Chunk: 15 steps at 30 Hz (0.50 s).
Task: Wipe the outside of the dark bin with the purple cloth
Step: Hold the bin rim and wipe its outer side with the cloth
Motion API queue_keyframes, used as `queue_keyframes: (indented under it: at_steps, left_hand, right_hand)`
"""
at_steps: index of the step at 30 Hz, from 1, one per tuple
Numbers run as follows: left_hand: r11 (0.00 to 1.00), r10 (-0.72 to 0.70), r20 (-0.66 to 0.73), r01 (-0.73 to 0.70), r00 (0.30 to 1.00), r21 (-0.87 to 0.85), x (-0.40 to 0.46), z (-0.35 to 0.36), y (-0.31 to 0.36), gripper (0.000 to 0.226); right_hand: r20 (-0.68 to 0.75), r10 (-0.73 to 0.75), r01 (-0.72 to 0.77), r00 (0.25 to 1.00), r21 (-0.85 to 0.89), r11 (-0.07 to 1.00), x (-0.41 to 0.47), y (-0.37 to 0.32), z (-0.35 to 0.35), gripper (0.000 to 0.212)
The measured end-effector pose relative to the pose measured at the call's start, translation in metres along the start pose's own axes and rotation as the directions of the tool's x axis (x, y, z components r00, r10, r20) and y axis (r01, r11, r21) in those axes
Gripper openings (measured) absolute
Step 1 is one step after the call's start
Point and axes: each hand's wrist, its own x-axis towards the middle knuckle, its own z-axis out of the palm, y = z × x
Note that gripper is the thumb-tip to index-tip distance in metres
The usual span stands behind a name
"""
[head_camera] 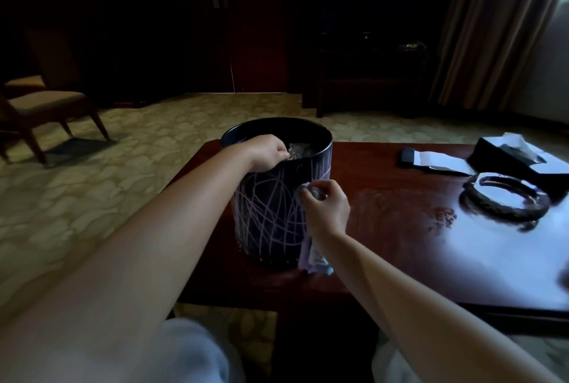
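Observation:
The dark bin [268, 216], round with pale scribbled lines on its side, stands upright on the left part of a reddish wooden table [385, 247]. My left hand [267, 151] grips the bin's near rim, fingers hooked inside. My right hand [324, 208] holds the purple cloth [312, 254] bunched against the bin's right side, about halfway up. The loose end of the cloth hangs down below my wrist to the table beside the bin's base. Something crumpled and pale lies inside the bin.
On the right of the table sit a round dark ashtray [505, 197], a black tissue box [520, 157] and a flat dark object on white paper [431, 159]. A wooden chair [46, 105] stands on the patterned carpet at left. Curtains hang at far right.

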Motion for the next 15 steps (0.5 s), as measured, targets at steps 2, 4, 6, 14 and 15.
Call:
queue_keyframes:
  at_steps: [2, 4, 6, 14, 15]
  left_hand:
    - [1.0, 0.001, -0.004, -0.001, 1.0, -0.007, 0.0, 0.001, 0.0, 0.018]
    - [1.0, -0.004, -0.017, 0.004, 1.0, -0.01, -0.001, 0.002, 0.001, 0.017]
    - [1.0, -0.003, -0.032, 0.003, 0.999, -0.026, -0.002, 0.003, 0.002, 0.019]
    - [0.999, -0.002, -0.052, 0.0, 0.999, -0.04, -0.006, 0.004, 0.004, 0.027]
    - [0.999, -0.004, -0.053, 0.002, 0.999, -0.043, -0.007, 0.004, 0.004, 0.03]
  right_hand:
    - [-0.011, 0.002, -0.003, 1.0, -0.027, 1.0, -0.001, 0.0, -0.001, 0.008]
    - [-0.03, -0.042, 0.042, 0.999, -0.013, 0.999, 0.002, -0.008, -0.001, 0.01]
    - [-0.049, -0.106, 0.107, 0.993, 0.038, 0.994, 0.005, -0.018, -0.002, 0.012]
    - [-0.047, -0.067, 0.068, 0.997, 0.01, 0.998, 0.001, -0.005, 0.008, 0.008]
    - [-0.032, -0.033, 0.032, 0.999, -0.01, 0.999, -0.001, 0.0, 0.008, 0.008]
